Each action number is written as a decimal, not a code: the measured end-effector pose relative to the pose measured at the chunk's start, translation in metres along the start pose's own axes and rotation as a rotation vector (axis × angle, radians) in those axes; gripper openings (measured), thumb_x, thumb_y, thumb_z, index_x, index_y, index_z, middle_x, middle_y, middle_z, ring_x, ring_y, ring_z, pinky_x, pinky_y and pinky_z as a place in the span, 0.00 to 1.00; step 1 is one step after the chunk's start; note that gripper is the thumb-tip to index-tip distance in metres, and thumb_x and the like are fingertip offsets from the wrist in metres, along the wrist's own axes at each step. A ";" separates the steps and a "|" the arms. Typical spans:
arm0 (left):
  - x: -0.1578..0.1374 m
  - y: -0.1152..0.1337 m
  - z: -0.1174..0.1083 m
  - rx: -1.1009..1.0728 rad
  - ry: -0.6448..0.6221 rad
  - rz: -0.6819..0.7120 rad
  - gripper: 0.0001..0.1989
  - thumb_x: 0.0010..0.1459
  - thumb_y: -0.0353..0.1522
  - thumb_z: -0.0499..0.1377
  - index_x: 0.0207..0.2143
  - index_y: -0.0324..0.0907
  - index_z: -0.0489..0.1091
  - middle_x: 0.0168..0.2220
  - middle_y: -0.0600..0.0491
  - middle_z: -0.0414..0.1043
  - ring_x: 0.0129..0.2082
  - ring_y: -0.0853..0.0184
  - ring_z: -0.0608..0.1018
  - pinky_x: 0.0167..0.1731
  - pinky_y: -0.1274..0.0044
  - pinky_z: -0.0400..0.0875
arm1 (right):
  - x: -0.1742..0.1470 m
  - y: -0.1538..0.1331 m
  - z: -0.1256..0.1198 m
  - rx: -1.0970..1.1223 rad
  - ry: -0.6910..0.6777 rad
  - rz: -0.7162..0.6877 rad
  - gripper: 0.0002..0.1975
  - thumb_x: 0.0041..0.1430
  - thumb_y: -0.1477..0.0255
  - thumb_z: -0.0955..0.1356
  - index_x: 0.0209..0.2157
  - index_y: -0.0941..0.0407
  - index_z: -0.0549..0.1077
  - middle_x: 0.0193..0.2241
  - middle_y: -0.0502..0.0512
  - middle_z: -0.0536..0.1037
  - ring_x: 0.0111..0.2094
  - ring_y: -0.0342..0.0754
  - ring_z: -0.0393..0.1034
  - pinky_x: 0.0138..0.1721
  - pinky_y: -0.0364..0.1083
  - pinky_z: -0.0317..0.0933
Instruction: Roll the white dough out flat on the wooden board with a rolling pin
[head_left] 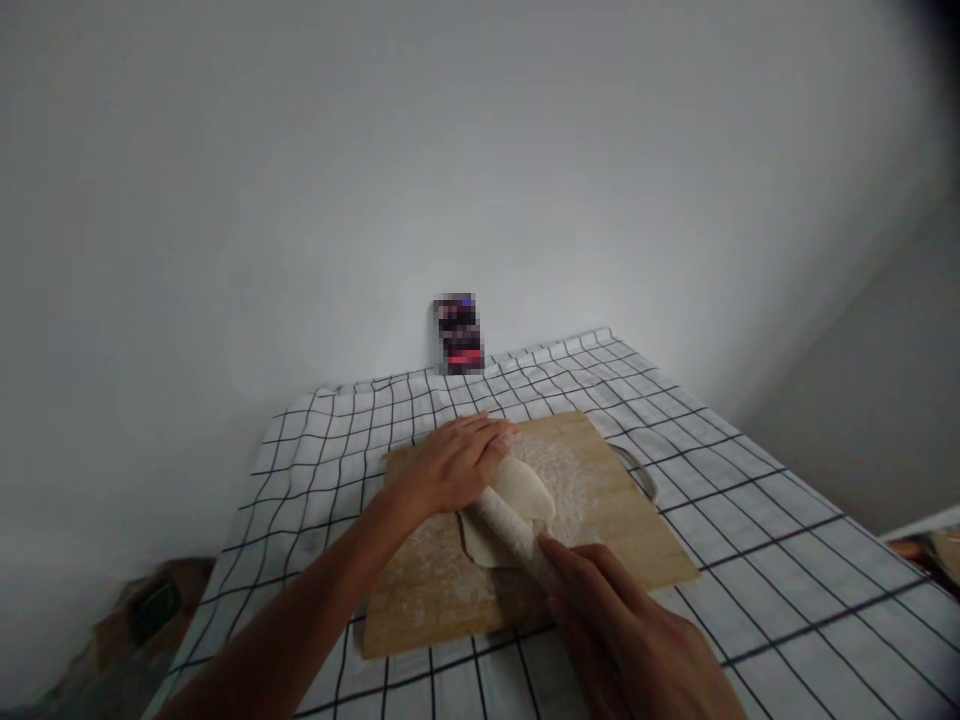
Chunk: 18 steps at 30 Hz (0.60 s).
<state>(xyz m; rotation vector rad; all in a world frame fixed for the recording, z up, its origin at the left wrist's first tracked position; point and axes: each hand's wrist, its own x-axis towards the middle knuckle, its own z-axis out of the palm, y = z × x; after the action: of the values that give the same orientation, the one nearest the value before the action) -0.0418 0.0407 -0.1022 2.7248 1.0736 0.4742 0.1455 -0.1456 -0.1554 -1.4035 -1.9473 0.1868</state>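
the left hand [469, 465] lies over the far end of a rolling pin [508, 524], its fingers stretched out close together and pointing to the right; its underside is hidden, so i cannot tell whether it grips the wood or only presses on it. the right hand [637, 625] is closed around the near end of the pin, with a fingertip along the top. the pin slants from far left to near right across a flat sheet of dough [525, 488], which shows on both sides of it. the dough lies on a wooden board [637, 540], around its middle, and flour [581, 475] is dusted on the wood. the board rests on a checked tablecloth [757, 590], and a curved band [645, 475] shows just beside its right edge. farther back, a dark, blurred-out object [460, 335] stands against the pale wall [480, 150].
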 end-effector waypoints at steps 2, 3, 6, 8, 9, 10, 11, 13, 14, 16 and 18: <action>-0.003 -0.001 0.002 0.017 0.011 -0.007 0.25 0.78 0.39 0.42 0.62 0.45 0.75 0.64 0.52 0.76 0.69 0.60 0.72 0.73 0.61 0.61 | 0.000 0.000 -0.001 0.096 -0.012 0.025 0.27 0.72 0.69 0.61 0.69 0.35 0.61 0.46 0.51 0.84 0.33 0.50 0.85 0.27 0.42 0.80; -0.004 -0.001 0.003 0.024 0.019 -0.008 0.25 0.77 0.38 0.43 0.63 0.45 0.74 0.64 0.51 0.76 0.69 0.60 0.72 0.73 0.61 0.61 | -0.001 0.001 -0.001 0.145 -0.025 0.034 0.28 0.72 0.69 0.61 0.70 0.34 0.60 0.47 0.51 0.83 0.33 0.50 0.85 0.28 0.43 0.80; -0.011 -0.001 0.004 0.033 0.025 -0.006 0.25 0.77 0.37 0.43 0.64 0.45 0.73 0.65 0.52 0.75 0.70 0.60 0.71 0.74 0.60 0.60 | -0.004 0.001 0.004 0.167 -0.061 0.060 0.29 0.72 0.69 0.61 0.70 0.32 0.58 0.50 0.52 0.83 0.35 0.52 0.85 0.28 0.45 0.81; -0.015 -0.001 0.003 0.034 0.032 -0.024 0.26 0.77 0.37 0.42 0.65 0.44 0.72 0.66 0.52 0.74 0.71 0.61 0.69 0.74 0.61 0.59 | -0.005 0.001 0.009 0.152 -0.019 0.056 0.28 0.73 0.67 0.60 0.70 0.33 0.60 0.51 0.53 0.82 0.34 0.52 0.85 0.27 0.46 0.81; -0.018 -0.001 0.003 0.035 0.035 -0.037 0.26 0.77 0.37 0.42 0.65 0.44 0.72 0.67 0.52 0.74 0.71 0.61 0.68 0.74 0.61 0.58 | -0.006 0.000 0.012 0.140 0.011 0.051 0.26 0.73 0.67 0.59 0.69 0.35 0.61 0.51 0.53 0.82 0.33 0.52 0.85 0.27 0.46 0.80; -0.021 0.000 0.002 0.037 0.038 -0.046 0.26 0.77 0.37 0.41 0.66 0.43 0.72 0.67 0.52 0.73 0.72 0.61 0.67 0.75 0.61 0.57 | -0.006 -0.001 0.014 0.127 0.037 0.044 0.25 0.73 0.67 0.59 0.68 0.37 0.62 0.51 0.54 0.82 0.32 0.51 0.84 0.26 0.46 0.80; -0.024 0.000 0.002 0.038 0.040 -0.050 0.27 0.77 0.37 0.41 0.66 0.42 0.71 0.67 0.52 0.73 0.73 0.62 0.66 0.75 0.62 0.57 | -0.006 -0.003 0.015 0.116 0.049 0.038 0.25 0.73 0.68 0.58 0.67 0.38 0.64 0.50 0.54 0.82 0.31 0.51 0.84 0.26 0.46 0.80; -0.030 0.001 0.000 0.043 0.034 -0.041 0.27 0.77 0.37 0.40 0.67 0.41 0.70 0.68 0.52 0.72 0.73 0.62 0.66 0.76 0.62 0.55 | -0.004 -0.008 0.013 0.101 0.018 0.023 0.24 0.72 0.70 0.58 0.66 0.41 0.65 0.51 0.53 0.81 0.30 0.49 0.83 0.27 0.45 0.79; -0.033 0.001 -0.001 0.049 0.033 -0.038 0.28 0.77 0.37 0.39 0.67 0.41 0.70 0.68 0.52 0.71 0.73 0.62 0.66 0.76 0.62 0.54 | -0.003 -0.011 0.011 0.096 0.008 0.012 0.24 0.72 0.71 0.58 0.65 0.42 0.65 0.51 0.53 0.81 0.30 0.48 0.83 0.27 0.45 0.79; -0.041 0.002 -0.003 0.069 0.038 -0.044 0.27 0.77 0.37 0.40 0.67 0.42 0.69 0.69 0.52 0.70 0.73 0.62 0.65 0.76 0.61 0.53 | -0.001 -0.016 0.007 0.093 0.000 -0.008 0.24 0.71 0.73 0.58 0.65 0.44 0.66 0.52 0.53 0.81 0.30 0.48 0.84 0.27 0.44 0.78; -0.050 0.002 -0.004 0.095 0.048 -0.060 0.27 0.77 0.37 0.40 0.68 0.42 0.69 0.70 0.51 0.69 0.75 0.61 0.62 0.76 0.60 0.54 | -0.001 -0.021 0.005 0.096 0.001 -0.020 0.23 0.71 0.74 0.58 0.63 0.45 0.67 0.51 0.53 0.82 0.32 0.48 0.84 0.28 0.44 0.78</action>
<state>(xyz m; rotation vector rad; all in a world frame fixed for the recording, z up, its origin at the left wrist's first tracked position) -0.0764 0.0056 -0.1095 2.7666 1.2166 0.4931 0.1262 -0.1532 -0.1490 -1.3213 -1.9250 0.2665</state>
